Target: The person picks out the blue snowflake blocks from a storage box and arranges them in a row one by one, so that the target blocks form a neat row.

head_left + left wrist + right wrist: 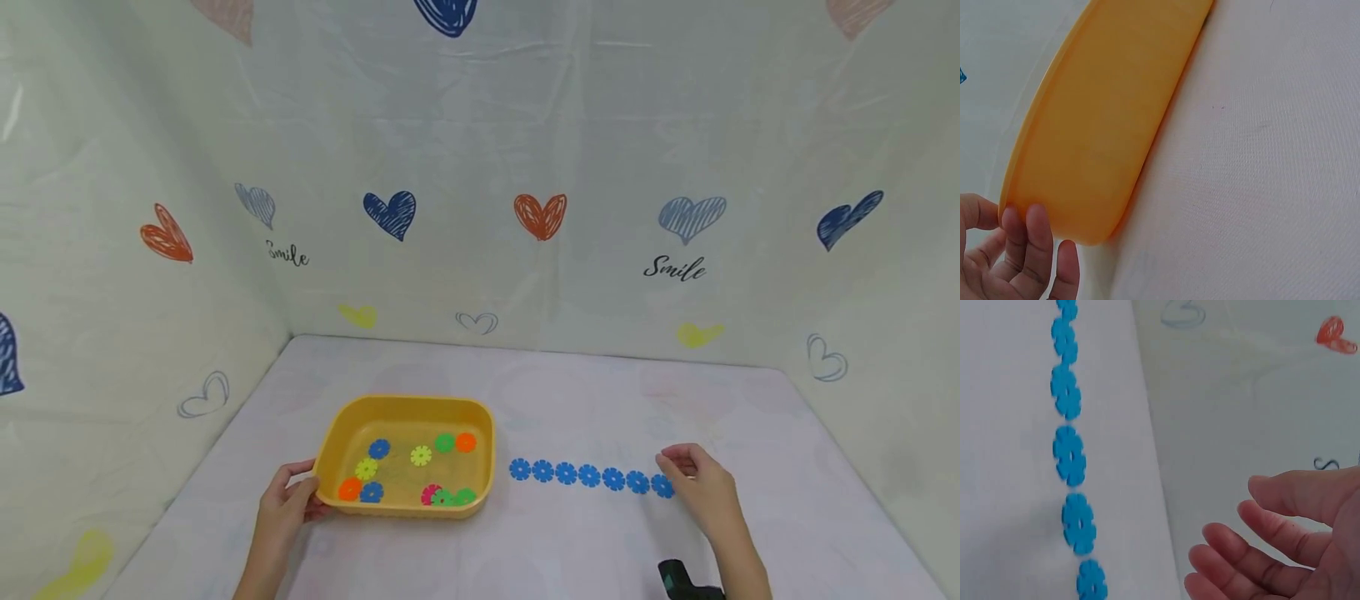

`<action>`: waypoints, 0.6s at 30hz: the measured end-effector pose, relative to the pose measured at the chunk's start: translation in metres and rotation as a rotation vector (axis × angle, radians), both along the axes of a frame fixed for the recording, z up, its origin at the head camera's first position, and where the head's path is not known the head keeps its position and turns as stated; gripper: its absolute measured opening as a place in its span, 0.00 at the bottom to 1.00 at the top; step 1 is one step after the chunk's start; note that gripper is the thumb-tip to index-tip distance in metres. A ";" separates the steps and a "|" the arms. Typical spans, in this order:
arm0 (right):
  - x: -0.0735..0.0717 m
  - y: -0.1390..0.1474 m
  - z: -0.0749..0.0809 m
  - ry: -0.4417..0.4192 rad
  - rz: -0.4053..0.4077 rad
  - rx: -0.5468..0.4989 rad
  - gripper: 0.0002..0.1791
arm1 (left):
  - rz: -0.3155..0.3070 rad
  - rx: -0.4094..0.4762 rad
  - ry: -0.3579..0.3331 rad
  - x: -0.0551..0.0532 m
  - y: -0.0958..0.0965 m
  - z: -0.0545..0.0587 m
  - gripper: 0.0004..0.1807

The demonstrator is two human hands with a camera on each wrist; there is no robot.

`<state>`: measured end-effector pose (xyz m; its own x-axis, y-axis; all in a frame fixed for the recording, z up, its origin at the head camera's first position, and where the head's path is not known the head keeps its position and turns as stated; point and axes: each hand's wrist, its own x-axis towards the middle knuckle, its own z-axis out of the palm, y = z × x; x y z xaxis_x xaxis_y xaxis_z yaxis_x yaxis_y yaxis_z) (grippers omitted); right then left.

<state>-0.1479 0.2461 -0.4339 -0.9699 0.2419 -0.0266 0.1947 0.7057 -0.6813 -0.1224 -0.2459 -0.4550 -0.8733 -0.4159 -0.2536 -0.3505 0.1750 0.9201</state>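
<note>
My left hand [279, 507] grips the left rim of a yellow plastic tray [405, 512], with its thumb and fingers at the corner in the left wrist view. Inside the tray lie several flower-shaped plastic discs in blue, yellow, green, pink and an orange disc [466, 442]. To the right of the tray, several blue flower discs [589, 476] form a row on the table. Over the row's right end is my right hand [703, 492], close to the last blue disc [662, 486]. Its fingers are loosely bent and hold nothing in the right wrist view.
A white cloth covers the table [570, 550]. Pale curtains [600, 133] printed with hearts and the word Smile hang behind it and along the sides. A black object [686, 581] shows beside the right wrist at the lower edge.
</note>
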 end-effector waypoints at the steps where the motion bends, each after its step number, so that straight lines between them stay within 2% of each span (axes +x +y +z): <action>1: 0.002 -0.009 0.006 0.012 0.026 -0.017 0.20 | 0.002 -0.001 -0.001 0.000 0.000 0.000 0.20; 3: 0.006 -0.028 0.013 0.045 0.064 -0.029 0.17 | 0.017 0.008 -0.017 0.000 0.001 0.001 0.20; 7: 0.010 -0.067 0.023 0.057 0.146 -0.102 0.14 | 0.022 -0.001 -0.048 0.000 0.002 0.004 0.21; 11: 0.013 -0.104 0.025 0.079 0.230 -0.172 0.11 | 0.000 -0.021 -0.027 0.001 0.003 0.006 0.21; 13: 0.014 -0.121 0.025 0.093 0.282 -0.204 0.10 | 0.007 -0.002 -0.030 0.001 0.002 0.005 0.21; 15: 0.014 -0.136 0.025 0.108 0.345 -0.241 0.10 | 0.005 0.025 -0.005 0.001 0.001 0.003 0.20; 18: 0.015 -0.156 0.026 0.124 0.448 -0.286 0.12 | -0.004 0.035 0.020 0.000 -0.004 -0.006 0.19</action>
